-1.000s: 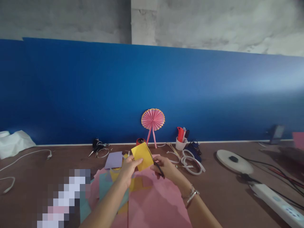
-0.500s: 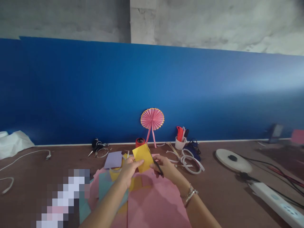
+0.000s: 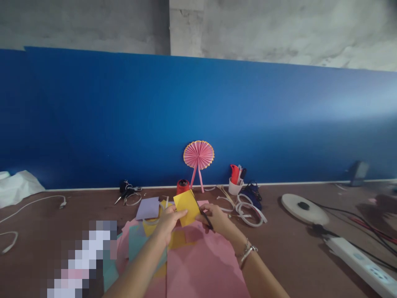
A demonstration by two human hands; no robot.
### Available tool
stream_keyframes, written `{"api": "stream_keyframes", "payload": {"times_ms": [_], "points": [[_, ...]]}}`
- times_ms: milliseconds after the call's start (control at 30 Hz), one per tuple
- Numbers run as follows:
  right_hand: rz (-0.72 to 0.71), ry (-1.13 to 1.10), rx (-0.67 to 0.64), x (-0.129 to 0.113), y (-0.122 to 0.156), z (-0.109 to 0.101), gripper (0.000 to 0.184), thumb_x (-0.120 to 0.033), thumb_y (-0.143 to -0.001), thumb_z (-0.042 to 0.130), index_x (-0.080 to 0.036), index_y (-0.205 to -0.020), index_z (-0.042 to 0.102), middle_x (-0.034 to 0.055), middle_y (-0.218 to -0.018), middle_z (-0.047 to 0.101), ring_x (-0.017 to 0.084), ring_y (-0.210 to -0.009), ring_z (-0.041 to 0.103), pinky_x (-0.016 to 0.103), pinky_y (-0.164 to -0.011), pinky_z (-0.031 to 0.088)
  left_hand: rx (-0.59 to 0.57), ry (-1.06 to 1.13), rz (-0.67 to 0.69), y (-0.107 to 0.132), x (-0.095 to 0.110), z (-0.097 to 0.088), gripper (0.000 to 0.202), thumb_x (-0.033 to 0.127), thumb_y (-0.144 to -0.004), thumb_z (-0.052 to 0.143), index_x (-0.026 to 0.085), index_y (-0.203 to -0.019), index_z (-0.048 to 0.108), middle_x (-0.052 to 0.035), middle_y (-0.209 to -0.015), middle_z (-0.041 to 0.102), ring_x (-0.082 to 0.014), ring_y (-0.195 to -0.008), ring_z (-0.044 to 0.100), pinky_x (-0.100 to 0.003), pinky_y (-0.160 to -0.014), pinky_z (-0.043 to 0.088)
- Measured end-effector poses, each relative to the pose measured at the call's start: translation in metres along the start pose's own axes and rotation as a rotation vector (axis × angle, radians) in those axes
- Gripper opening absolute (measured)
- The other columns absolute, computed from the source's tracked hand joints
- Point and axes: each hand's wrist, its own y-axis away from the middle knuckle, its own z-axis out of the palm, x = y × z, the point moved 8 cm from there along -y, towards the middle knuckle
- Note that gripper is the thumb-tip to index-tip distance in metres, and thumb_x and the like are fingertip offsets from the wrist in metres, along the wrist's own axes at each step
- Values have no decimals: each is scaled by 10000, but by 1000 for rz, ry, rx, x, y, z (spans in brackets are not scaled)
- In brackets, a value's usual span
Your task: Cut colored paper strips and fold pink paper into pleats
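Observation:
A piece of yellow paper (image 3: 187, 206) is pinched in my left hand (image 3: 169, 220), thumb on top, above the sheets on the table. My right hand (image 3: 217, 220) is closed around dark-handled scissors (image 3: 207, 218), whose blades lie along the paper's right edge; how far they are apart I cannot tell. Beneath both hands spreads a large pink sheet (image 3: 204, 260). Light blue paper (image 3: 138, 242) and a lilac sheet (image 3: 148, 208) lie to the left of it. Behind the yellow paper, a pleated pink fan (image 3: 199, 155) with a yellow rim leans upright against the blue panel.
A red round container (image 3: 182, 186) sits by the fan. Right of it are a white cup (image 3: 235, 187) with pens, coiled white strips (image 3: 249, 211), a white disc (image 3: 304, 209) and a power strip (image 3: 366, 265) with cables. Keys (image 3: 127, 191) lie at the left back.
Both hands, the yellow paper and the scissors keep nearly the same place. At the far right, a pink item seen earlier has left its spot.

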Motion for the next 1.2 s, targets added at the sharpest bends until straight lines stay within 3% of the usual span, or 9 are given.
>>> {"api": "stream_keyframes", "payload": {"times_ms": [200, 367, 567, 700, 833, 900, 967, 1067, 1200], "points": [[4, 12, 24, 6, -2, -1, 275, -405, -716, 669, -165, -835, 610, -50, -451, 554, 70, -346, 412, 173, -331, 266, -31, -81, 15, -5, -7, 0, 301, 253, -648, 698, 136, -920, 645, -118, -861, 732, -228, -737, 696, -313, -683, 530], [83, 46, 74, 16, -4, -10, 322, -403, -711, 683, -180, -905, 557, -48, -474, 575, 98, -383, 490, 182, -371, 299, 126, -398, 101, -18, -1, -25, 357, 173, -709, 582, 133, -1063, 554, -121, -887, 715, -230, -739, 690, -319, -670, 521], [132, 638, 381, 22, -2, -48, 219, -264, -705, 684, -163, -860, 567, 72, -741, 685, 190, -704, 633, 242, -589, 390, 341, -734, 193, -16, 22, -53, 478, 97, -664, 558, 183, -1132, 511, -115, -992, 682, -283, -941, 642, -340, -777, 463], [201, 774, 432, 32, 1, -55, 213, -197, -760, 581, -110, -955, 584, 169, -900, 677, 261, -853, 633, 295, -671, 396, 424, -917, 206, -4, 31, -57, 535, 123, -718, 518, 176, -1247, 458, -156, -1056, 657, -337, -1027, 596, -413, -858, 417], [224, 874, 498, 35, 4, -60, 232, -220, -748, 578, -114, -951, 614, 216, -1057, 620, 305, -1031, 570, 326, -755, 405, 596, -1335, 499, 9, 47, -44, 582, 38, -725, 467, 139, -1298, 439, -212, -1328, 474, -362, -1227, 430, -468, -963, 347], [241, 893, 509, 38, 5, -63, 193, -260, -755, 575, -133, -889, 634, 204, -1045, 628, 306, -1027, 573, 327, -752, 409, 540, -1478, 698, 12, 47, -27, 519, 11, -717, 451, 159, -1207, 537, -169, -1394, 420, -349, -1300, 330, -474, -1010, 306], [263, 849, 485, 43, 4, -65, 179, -264, -755, 575, -146, -878, 632, 171, -967, 663, 285, -937, 616, 313, -705, 411, 324, -1543, 805, 9, 39, -8, 388, 3, -713, 446, 186, -986, 651, -112, -1373, 469, -317, -1310, 320, -464, -1035, 287], [267, 790, 465, 47, 2, -68, 240, -232, -728, 606, -151, -954, 611, 125, -880, 688, 249, -848, 642, 283, -654, 399, 20, -1590, 780, 5, 22, 9, 290, 14, -721, 448, 197, -741, 672, -76, -1261, 582, -291, -1263, 394, -462, -1037, 287], [239, 760, 467, 49, 0, -71, 296, -189, -719, 610, -147, -1012, 599, 101, -877, 692, 219, -821, 645, 260, -629, 385, -66, -1611, 711, 2, 14, 13, 338, 9, -747, 416, 191, -848, 684, -91, -1051, 678, -257, -1149, 508, -440, -1027, 292]]}}
